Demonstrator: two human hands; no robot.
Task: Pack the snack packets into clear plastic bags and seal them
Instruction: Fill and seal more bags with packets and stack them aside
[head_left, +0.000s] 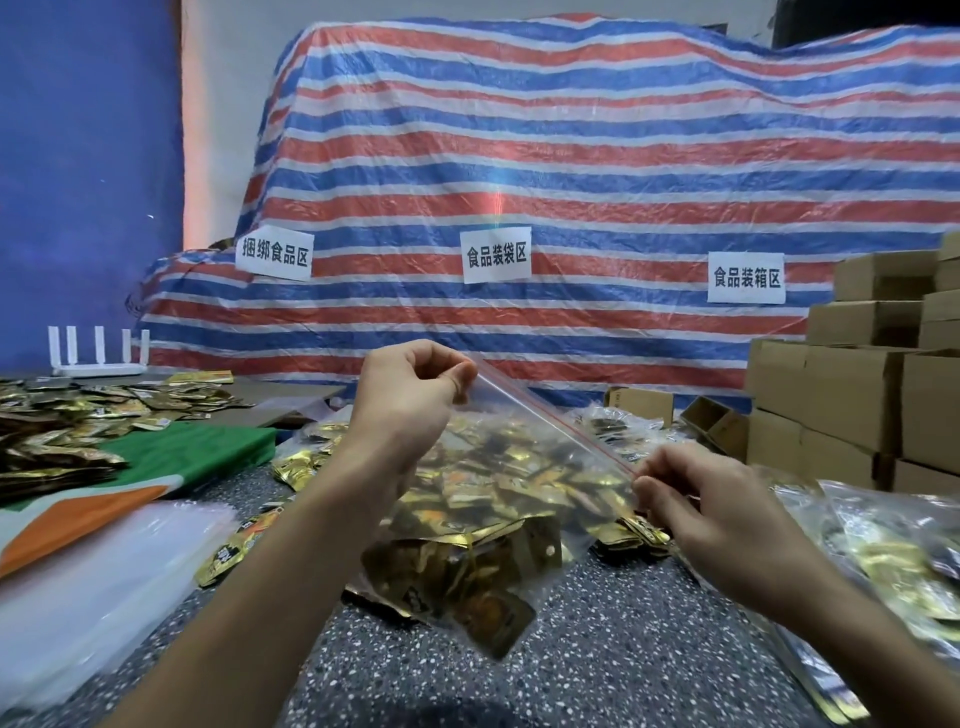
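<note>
1. Along the left edge of the tabletop (623, 649), loose snack packets (62, 431) lie in a heap, not yet bagged. Nearer the front left corner sits a stack of empty bags (104, 571). By this, a good share of the packing remains.
2. The left hand (410, 395) is raised over the middle of the tabletop. Its fingers (457, 379) are curled, pinching the upper left end of the zip strip (550, 415).
3. The clear plastic bag (519, 467) hangs between the two hands, clear of the tabletop, already loaded with gold packets. Filling looks finished for this bag and sealing looks like the step in hand. Whether the strip is pressed closed along its whole run, I cannot tell.
4. The right hand (717, 509) sits lower, and its fingertips (649, 486) pinch the strip's lower right end. The strip therefore runs taut and slanted from one grip down to the other, with the packets below both.
5. Toward the right edge lie filled bags (883, 551), apparently done, with cardboard boxes (841, 400) stacked behind them.
</note>
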